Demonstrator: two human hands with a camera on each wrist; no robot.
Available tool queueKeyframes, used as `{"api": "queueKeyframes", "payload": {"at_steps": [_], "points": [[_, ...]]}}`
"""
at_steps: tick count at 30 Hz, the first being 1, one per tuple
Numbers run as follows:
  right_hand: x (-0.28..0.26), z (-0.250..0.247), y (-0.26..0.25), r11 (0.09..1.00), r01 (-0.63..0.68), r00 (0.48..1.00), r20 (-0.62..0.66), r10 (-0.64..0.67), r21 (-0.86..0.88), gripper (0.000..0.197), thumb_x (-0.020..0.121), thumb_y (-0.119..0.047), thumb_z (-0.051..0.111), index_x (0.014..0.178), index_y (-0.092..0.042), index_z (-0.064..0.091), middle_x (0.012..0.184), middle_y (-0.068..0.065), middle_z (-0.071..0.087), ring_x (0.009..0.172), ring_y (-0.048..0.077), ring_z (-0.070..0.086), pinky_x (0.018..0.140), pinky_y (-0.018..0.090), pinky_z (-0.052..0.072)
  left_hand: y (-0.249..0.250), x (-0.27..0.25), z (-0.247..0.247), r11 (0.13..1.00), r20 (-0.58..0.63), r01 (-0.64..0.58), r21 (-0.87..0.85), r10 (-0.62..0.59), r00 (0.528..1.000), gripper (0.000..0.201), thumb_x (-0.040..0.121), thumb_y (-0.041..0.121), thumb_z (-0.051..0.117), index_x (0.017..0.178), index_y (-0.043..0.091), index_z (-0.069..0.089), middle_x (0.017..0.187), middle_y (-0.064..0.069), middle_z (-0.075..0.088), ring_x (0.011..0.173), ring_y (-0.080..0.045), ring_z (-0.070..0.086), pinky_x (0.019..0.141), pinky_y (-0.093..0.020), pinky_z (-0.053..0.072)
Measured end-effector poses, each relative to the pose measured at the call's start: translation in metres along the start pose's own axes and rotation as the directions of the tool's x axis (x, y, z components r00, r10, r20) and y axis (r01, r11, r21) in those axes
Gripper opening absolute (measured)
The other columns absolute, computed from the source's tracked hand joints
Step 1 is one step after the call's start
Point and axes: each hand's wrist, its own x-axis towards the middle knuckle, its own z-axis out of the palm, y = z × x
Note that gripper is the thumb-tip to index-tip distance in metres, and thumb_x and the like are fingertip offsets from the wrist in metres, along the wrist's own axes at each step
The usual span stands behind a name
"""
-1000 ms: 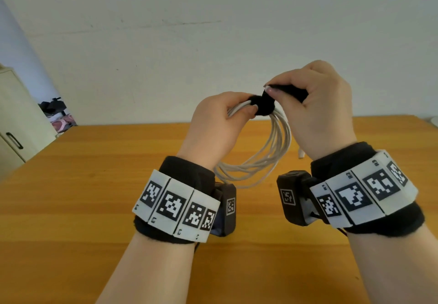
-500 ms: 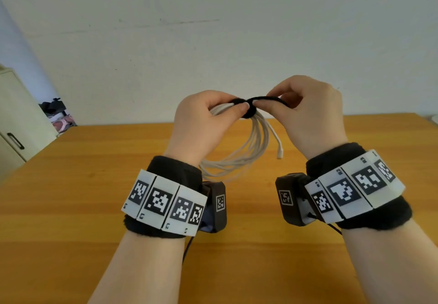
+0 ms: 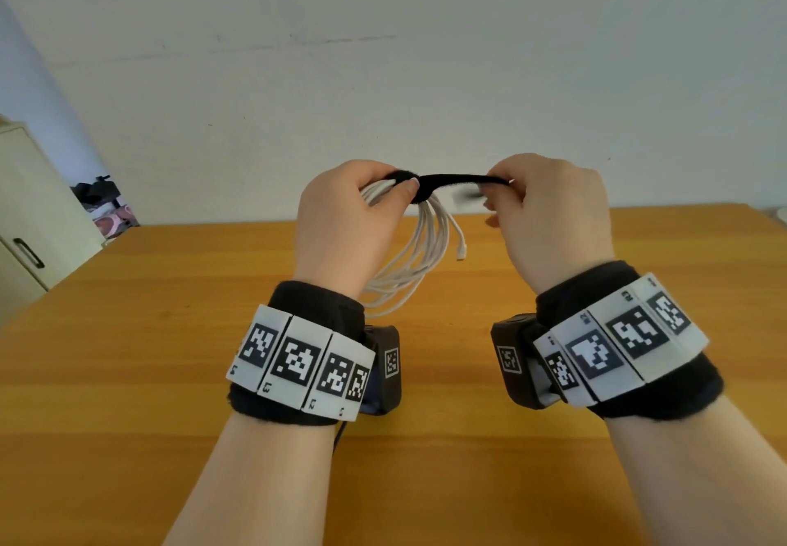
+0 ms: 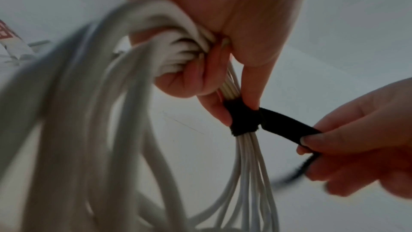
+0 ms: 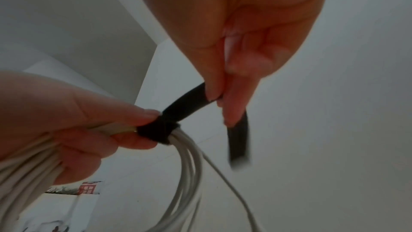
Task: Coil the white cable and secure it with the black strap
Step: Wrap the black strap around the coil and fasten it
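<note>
**Strap drawn out taut between my two hands**

Since half a second ago my right hand (image 3: 549,213) has pulled away to the right, and the black strap (image 3: 462,180) that was bunched between both hands now stretches in a straight line from the bundle. My right grip is closed on it: thumb and forefinger pinch the strap partway along, and its free tail (image 5: 238,140) hangs blurred below my fingers (image 5: 234,105). My left hand (image 3: 345,222) clamps the coiled white cable (image 3: 421,256) at the top, fingers curled round the gathered strands, thumb and fingertip set against the wrapped band of strap (image 4: 244,119) that already circles the bundle. Below that band the loops hang free above the wooden worktop (image 3: 127,332), not touching it as far as I can tell. One loose cable end with its connector (image 3: 461,252) dangles just right of the loops.
</note>
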Motion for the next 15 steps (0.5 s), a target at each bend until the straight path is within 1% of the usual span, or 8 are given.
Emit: {"api": "queueKeyframes", "payload": {"at_steps": [2,5,6,8,9,10,13,15], "points": [[0.0004,0.0025,0.0009,0.999,0.009,1.0,-0.013,-0.009,0.036,0.016,0.093,-0.02,0.05,0.097,-0.015,0.065,0.085,0.005,0.067,0.078,0.025,0.064,0.069,0.033,0.051,0.0007,0.0,0.0007,1.0,0.016,-0.006,-0.003,0.006,1.0,0.018,0.085,0.034,0.063,0.096,0.024,0.073,0.086,0.019,0.066,0.083,0.008,0.057,0.069,0.005,0.036],[0.0023,0.004,0.0037,0.998,0.026,0.999,-0.038,-0.024,0.051,0.017,0.091,-0.022,0.056,0.098,-0.013,0.067,0.112,0.004,0.059,0.091,0.021,0.059,0.075,0.026,0.042,0.0,0.0006,-0.0002,1.0,0.033,0.004,-0.013,-0.004,0.999,0.021,0.085,0.035,0.063,0.099,0.024,0.072,0.092,0.018,0.068,0.086,0.006,0.058,0.069,0.003,0.038],[0.0022,0.004,0.0042,0.999,0.017,0.999,-0.04,-0.016,0.042,0.019,0.091,-0.025,0.057,0.101,-0.014,0.068,0.116,0.004,0.054,0.096,0.021,0.056,0.077,0.024,0.038,-0.0003,0.0008,-0.0004,1.0,0.041,0.009,-0.016,-0.009,0.999,0.02,0.085,0.035,0.063,0.098,0.023,0.072,0.091,0.018,0.067,0.086,0.006,0.058,0.069,0.003,0.038],[0.0019,0.0035,0.0062,0.999,0.007,0.998,-0.055,-0.01,-0.047,0.022,0.09,-0.03,0.057,0.105,-0.018,0.069,0.111,0.005,0.051,0.105,0.023,0.048,0.079,0.023,0.03,0.0,0.0001,0.0004,1.0,0.064,0.019,-0.021,-0.017,0.998,0.016,0.084,0.035,0.064,0.095,0.025,0.071,0.084,0.022,0.064,0.082,0.009,0.057,0.067,0.004,0.037],[0.0017,0.0027,0.0069,0.995,0.005,0.997,-0.075,-0.012,-0.096,0.022,0.09,-0.031,0.057,0.105,-0.021,0.07,0.103,0.003,0.051,0.104,0.024,0.047,0.078,0.023,0.029,0.0007,-0.0004,0.0008,1.0,0.08,0.02,-0.02,-0.019,0.997,0.014,0.084,0.034,0.064,0.094,0.026,0.07,0.081,0.025,0.061,0.08,0.01,0.056,0.066,0.004,0.037],[0.0018,0.001,0.0064,0.993,-0.003,0.996,-0.094,-0.008,-0.117,0.022,0.09,-0.031,0.056,0.104,-0.023,0.071,0.095,0.001,0.051,0.099,0.023,0.048,0.074,0.024,0.03,0.0013,-0.0009,0.0015,1.0,0.095,0.016,-0.018,-0.014,0.995,0.014,0.084,0.034,0.065,0.094,0.027,0.07,0.079,0.026,0.06,0.079,0.011,0.055,0.066,0.004,0.037],[0.0025,-0.0014,0.0049,0.998,-0.058,0.992,-0.113,0.055,-0.024,0.021,0.091,-0.029,0.054,0.104,-0.027,0.07,0.077,-0.007,0.057,0.076,0.015,0.055,0.054,0.022,0.034,0.0028,-0.0014,0.0027,1.0,0.143,-0.003,-0.008,0.004,0.99,0.017,0.084,0.035,0.064,0.096,0.025,0.071,0.079,0.025,0.06,0.08,0.009,0.056,0.066,0.003,0.038],[0.0033,-0.0015,0.0033,0.991,-0.085,0.989,-0.113,0.097,0.106,0.021,0.09,-0.028,0.053,0.105,-0.027,0.069,0.074,-0.007,0.065,0.068,0.011,0.061,0.056,0.014,0.039,0.0042,-0.0016,0.0033,1.0,0.182,-0.018,0.002,0.017,0.983,0.019,0.084,0.036,0.064,0.098,0.025,0.071,0.079,0.024,0.061,0.08,0.008,0.056,0.065,0.002,0.038]]}}
